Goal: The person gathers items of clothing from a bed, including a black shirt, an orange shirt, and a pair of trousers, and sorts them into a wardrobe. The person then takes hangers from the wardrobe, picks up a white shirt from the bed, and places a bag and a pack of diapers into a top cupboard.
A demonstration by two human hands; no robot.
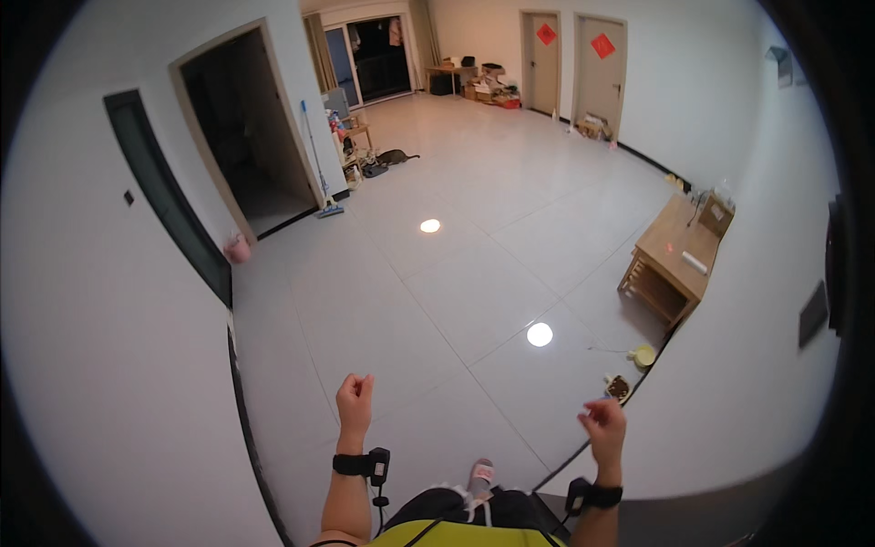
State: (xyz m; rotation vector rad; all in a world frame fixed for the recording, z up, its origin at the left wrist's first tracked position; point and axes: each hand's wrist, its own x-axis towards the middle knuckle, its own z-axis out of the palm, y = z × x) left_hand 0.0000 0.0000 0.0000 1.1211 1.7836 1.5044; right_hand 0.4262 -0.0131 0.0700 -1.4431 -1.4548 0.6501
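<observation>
My left hand [355,401] is raised over the pale tiled floor, its fingers curled closed with nothing visible in them. To the right, my right hand [603,425] hangs in the air with loosely bent fingers, a gap showing between thumb and fingertips and nothing held. Beyond it, by the wall, a small bowl of brown pellets [618,388] sits on the floor. A yellow bowl [643,356] with a thin cord lies just past that. Each wrist wears a black strap with a small box. One slippered foot [481,474] shows below, between my forearms.
A wooden table [670,242] bearing a box and a white roll stands along the right wall. At left are a dark doorway [241,128], a pink bin [239,249] and a blue mop [330,211]. Farther off are a dark cat [395,157] and piled boxes [492,88].
</observation>
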